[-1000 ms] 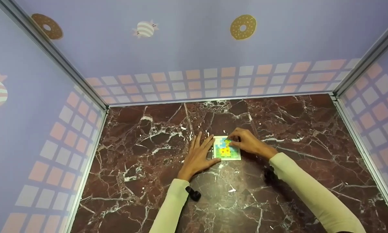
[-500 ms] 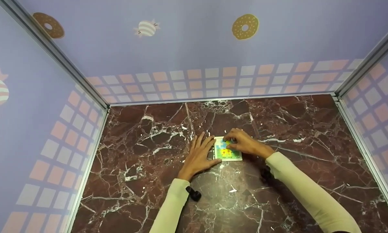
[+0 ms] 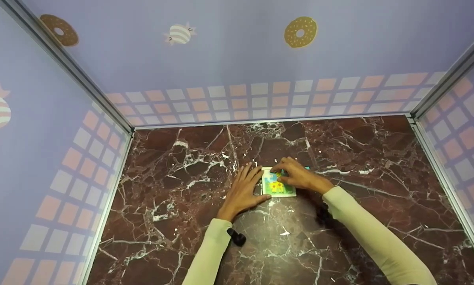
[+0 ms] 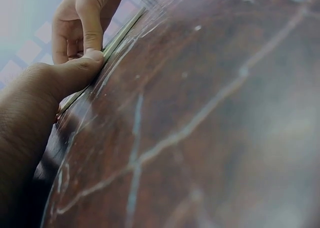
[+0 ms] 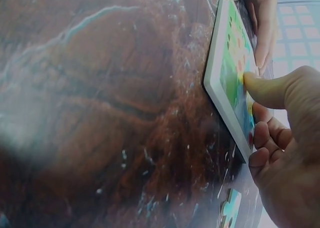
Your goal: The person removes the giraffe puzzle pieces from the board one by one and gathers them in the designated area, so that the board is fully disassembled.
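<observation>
A small jigsaw puzzle [image 3: 276, 187] with a yellow giraffe on green and blue lies in a pale, thin-rimmed tray [image 3: 284, 195]. My left hand [image 3: 243, 192] lies along the tray's left side with fingers spread straight. Its thumb [image 4: 85, 63] rests on the near left corner. Over the upper right of the picture, my right hand [image 3: 298, 174] bends its thumb and fingers around a yellowish jigsaw piece [image 3: 279, 174], mostly covered by them. In the right wrist view, that hand's thumb [image 5: 267, 90] touches the picture surface, with the curled fingertips close by.
A loose blue jigsaw piece [image 5: 231, 209] lies on the dark red marbled tabletop [image 3: 181, 229], just beyond the right hand. Purple patterned panels [image 3: 237, 55] stand at the back, left and right.
My right hand has shifted slightly left over the picture, and the loose blue piece now shows behind it. The left hand stays in place on the tray.
</observation>
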A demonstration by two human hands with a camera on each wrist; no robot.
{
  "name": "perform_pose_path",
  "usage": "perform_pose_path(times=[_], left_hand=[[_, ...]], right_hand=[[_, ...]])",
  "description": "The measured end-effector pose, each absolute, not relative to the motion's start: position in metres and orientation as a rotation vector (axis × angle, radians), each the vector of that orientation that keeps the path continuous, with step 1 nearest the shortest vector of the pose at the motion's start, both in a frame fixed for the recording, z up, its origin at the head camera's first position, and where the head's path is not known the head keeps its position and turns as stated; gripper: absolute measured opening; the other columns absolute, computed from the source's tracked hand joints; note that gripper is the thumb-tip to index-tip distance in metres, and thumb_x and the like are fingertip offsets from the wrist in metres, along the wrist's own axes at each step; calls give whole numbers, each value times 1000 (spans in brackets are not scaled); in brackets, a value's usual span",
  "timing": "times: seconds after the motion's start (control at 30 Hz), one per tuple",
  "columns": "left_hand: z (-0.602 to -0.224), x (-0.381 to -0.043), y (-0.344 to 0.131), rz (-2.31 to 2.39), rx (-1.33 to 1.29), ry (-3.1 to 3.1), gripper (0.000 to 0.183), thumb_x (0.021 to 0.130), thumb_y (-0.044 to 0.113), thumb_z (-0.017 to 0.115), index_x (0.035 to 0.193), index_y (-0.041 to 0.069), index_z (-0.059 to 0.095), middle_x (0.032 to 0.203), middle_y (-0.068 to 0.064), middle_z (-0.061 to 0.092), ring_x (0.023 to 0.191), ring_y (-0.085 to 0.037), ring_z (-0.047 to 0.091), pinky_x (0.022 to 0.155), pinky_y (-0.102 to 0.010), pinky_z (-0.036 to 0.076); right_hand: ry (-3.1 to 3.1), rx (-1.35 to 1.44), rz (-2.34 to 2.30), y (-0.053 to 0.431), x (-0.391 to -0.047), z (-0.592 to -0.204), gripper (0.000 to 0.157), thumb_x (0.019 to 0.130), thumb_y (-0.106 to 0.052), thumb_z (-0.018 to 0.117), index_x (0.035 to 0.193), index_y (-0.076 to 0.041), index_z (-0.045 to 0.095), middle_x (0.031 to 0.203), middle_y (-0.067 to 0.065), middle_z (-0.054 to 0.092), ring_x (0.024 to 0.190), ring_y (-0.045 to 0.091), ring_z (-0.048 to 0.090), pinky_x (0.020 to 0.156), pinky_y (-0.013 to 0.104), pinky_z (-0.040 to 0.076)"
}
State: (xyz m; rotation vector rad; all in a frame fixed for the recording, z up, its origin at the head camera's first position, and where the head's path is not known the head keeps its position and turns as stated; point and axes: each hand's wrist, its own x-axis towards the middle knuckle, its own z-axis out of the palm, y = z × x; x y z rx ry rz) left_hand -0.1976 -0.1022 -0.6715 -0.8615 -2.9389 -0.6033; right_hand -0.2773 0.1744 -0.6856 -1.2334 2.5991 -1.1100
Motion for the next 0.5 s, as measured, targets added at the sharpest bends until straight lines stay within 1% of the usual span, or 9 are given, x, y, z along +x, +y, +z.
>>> perform_pose_path(times=[0.1,0.23,0.3,0.33,0.4,0.5], left_hand=[[-671,-197,-102,-603,-858,-2935,98,96,77,64,168,12,47,178,-5,37,169,-38,18,139,-56,9],[-671,-197,-101,-617,-858,-2933,98,96,76,65,168,12,47,178,-5,37,169,-38,17,139,-57,9],[-671,-197,-101,-625,-860,-2935,98,97,76,65,168,12,46,178,-6,37,169,-38,17,139,-57,9],[-671,-197,-102,-626,-860,-2939,98,97,76,65,168,12,46,178,-5,36,169,-38,16,139,-57,9],[-671,-197,-102,-612,-859,-2943,98,97,76,65,169,12,46,178,-6,36,169,-38,16,139,-57,9],[-671,-197,-102,-586,-857,-2951,98,97,77,64,169,12,45,178,-5,36,169,-36,17,139,-55,8]], right_hand=[[2599,-1275,-1105,173,-274,-677,31,95,-14,81,126,-11,79,102,6,63,90,23,50,77,37,40],[2629,-1256,-1086,172,-274,-682,30,95,-13,83,124,-14,79,102,4,62,91,22,50,78,39,40],[2648,-1220,-1110,172,-275,-689,32,92,-11,84,123,-16,79,103,2,61,92,21,49,79,39,39],[2649,-1213,-1112,172,-274,-690,32,93,-10,84,124,-16,79,104,2,60,93,21,49,80,40,40],[2647,-1200,-1147,171,-271,-686,33,93,-8,82,125,-15,79,107,4,59,96,22,51,82,41,42],[2631,-1156,-1162,167,-260,-664,32,94,-3,81,126,-9,78,112,12,58,100,27,52,87,46,45]])
